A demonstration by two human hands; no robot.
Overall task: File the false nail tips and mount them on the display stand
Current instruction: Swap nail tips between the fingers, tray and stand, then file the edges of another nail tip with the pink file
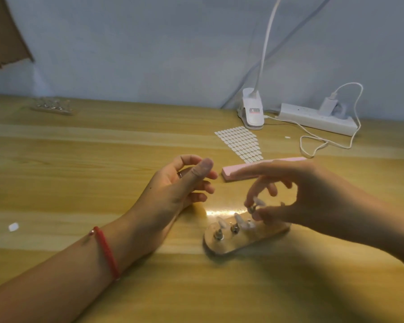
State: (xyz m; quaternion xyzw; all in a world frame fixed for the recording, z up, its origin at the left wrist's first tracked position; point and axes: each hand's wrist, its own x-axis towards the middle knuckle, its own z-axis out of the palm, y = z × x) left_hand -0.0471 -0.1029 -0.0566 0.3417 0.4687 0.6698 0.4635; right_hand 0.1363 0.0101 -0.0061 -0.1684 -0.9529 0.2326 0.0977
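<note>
A clear acrylic display stand [226, 244] lies on the wooden table in front of me, with metal pegs. Two pegs at its left carry clear false nail tips [220, 222]. My right hand [296, 197] hovers over the stand's right part and pinches a small metal peg with a clear nail tip [254, 205] between thumb and fingers. My left hand [180, 183] rests to the left of the stand, palm turned inward, fingers loosely curled around nothing. A pink nail file block [247, 170] lies just behind the hands.
A sheet of white adhesive tabs [240, 143] lies behind the file. A white clip lamp [252, 110] and a power strip [317, 118] with a looped cable stand at the back right. A second display stand [53, 106] sits far left. A loose white tab [13, 227] lies at left.
</note>
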